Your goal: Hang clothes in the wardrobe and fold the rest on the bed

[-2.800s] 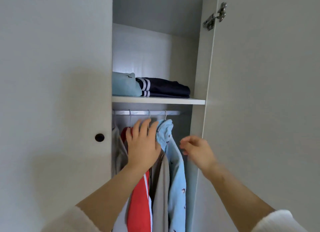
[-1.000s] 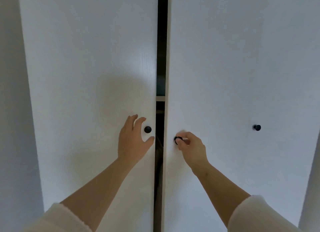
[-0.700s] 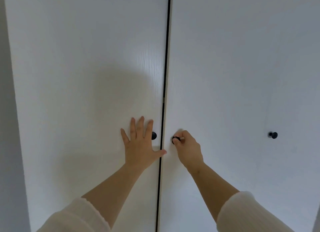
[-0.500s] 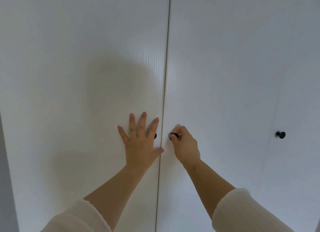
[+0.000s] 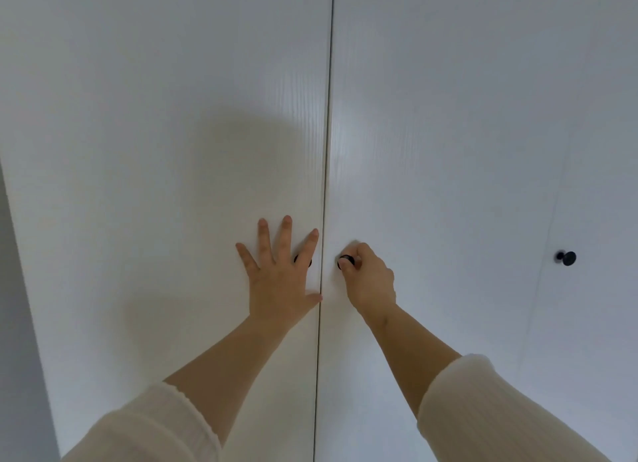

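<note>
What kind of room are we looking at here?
Likely a bedroom, facing a closed wardrobe: two tall white doors meeting at a thin seam, a small black knob pinched by the right hand.

- One view only, from a wide-angle camera worn on the person's head.
- It faces the closed wardrobe doors (image 5: 172, 116) head-on, near enough that both outstretched hands reach them; the doors fill almost the whole frame.
- It seems tilted slightly downward, since the door edges spread apart toward the top, though the wide lens may cause part of that.
- The seam between the two middle doors runs down mid-frame.
- The left hand (image 5: 279, 289) and right hand (image 5: 371, 282) sit just below centre, with the sleeves (image 5: 500, 410) entering from the bottom corners.
- A knob (image 5: 566, 258) marks the far right, and a strip of wall (image 5: 17, 358) the lower left edge.
</note>
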Available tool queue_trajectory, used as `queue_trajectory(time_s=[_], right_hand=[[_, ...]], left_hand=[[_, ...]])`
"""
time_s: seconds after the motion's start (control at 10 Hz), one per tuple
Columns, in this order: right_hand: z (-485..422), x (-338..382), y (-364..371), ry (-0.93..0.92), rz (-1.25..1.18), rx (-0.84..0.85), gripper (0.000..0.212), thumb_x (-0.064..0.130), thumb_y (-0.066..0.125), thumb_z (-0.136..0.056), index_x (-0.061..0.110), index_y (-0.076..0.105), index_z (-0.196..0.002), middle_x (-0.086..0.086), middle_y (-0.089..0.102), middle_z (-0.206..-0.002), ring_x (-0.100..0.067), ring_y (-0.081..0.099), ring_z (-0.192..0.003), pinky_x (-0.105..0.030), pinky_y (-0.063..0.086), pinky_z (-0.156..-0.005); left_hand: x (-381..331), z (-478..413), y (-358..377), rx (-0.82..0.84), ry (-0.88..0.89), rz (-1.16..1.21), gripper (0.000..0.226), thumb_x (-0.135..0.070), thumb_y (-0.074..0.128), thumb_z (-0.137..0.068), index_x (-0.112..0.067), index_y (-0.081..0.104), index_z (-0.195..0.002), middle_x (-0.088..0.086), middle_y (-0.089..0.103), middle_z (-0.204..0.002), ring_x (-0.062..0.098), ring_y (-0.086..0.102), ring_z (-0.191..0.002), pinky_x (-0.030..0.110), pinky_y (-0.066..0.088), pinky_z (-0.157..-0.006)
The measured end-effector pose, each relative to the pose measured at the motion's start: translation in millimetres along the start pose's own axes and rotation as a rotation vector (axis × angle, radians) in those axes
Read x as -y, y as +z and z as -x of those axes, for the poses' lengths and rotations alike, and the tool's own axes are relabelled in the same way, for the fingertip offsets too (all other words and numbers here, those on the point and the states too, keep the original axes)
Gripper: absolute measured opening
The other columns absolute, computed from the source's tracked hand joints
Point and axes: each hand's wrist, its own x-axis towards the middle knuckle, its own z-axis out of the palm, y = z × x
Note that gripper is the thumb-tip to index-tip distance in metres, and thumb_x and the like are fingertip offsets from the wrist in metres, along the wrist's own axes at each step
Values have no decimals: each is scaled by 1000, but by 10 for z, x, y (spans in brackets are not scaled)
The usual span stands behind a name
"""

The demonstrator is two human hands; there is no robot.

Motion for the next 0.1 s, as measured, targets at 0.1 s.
queue_trajectory(time_s=[0.1], right_hand=[[156, -35, -84, -9, -100, 68, 31, 34, 43, -97, 30, 43, -128, -3, 53, -125, -26, 49, -118, -38, 43, -97]], left_hand=[[59, 49, -152, 107, 4, 32, 113, -59, 61, -74, -35, -27, -141, 3, -33, -150, 38, -35, -133, 64, -5, -108]])
